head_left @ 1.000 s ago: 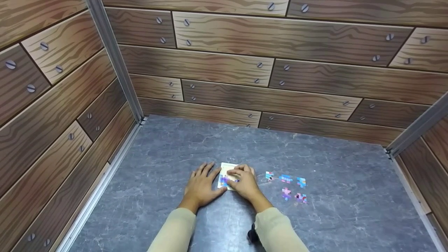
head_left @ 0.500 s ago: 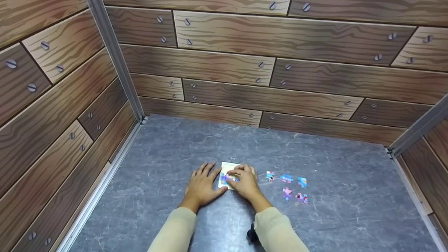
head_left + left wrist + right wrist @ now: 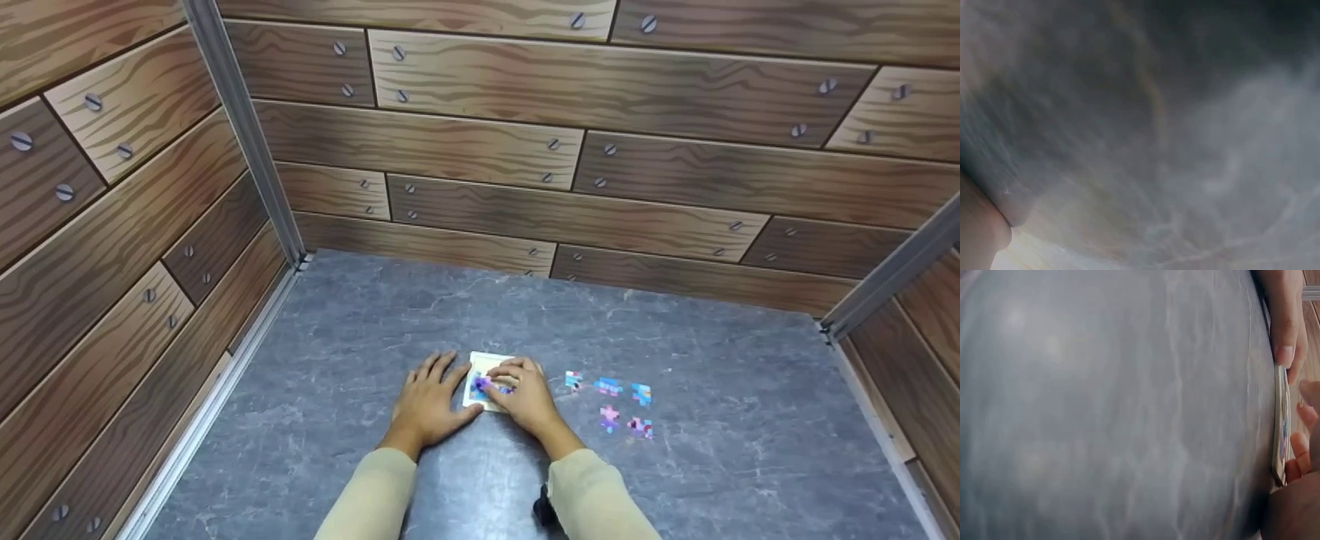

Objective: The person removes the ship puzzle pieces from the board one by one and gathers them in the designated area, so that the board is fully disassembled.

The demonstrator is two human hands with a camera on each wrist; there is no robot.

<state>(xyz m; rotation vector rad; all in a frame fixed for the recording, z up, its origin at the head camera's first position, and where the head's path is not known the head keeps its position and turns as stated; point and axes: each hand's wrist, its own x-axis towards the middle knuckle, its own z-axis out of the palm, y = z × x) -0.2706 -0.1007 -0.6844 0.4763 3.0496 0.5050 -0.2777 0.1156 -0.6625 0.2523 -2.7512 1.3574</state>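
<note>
A small pale puzzle tray with colourful pieces lies flat on the grey surface. My left hand rests palm down with fingers spread, its thumb and forefinger against the tray's left side. Over the tray's right part bends my right hand, pinching a purple puzzle piece between thumb and fingers; much of the piece is hidden. In the right wrist view the tray's edge shows side-on between both hands. The left wrist view is blurred, with only some skin of the left hand at lower left.
Several loose puzzle pieces lie to the right of the tray. Wood-patterned walls enclose the grey tabletop at the back and sides, with metal posts at the corners. A black object sits by the right sleeve.
The head view has shifted slightly. My left hand stays in place; the right thumb and fingers make a small movement at the purple piece over the tray.
</note>
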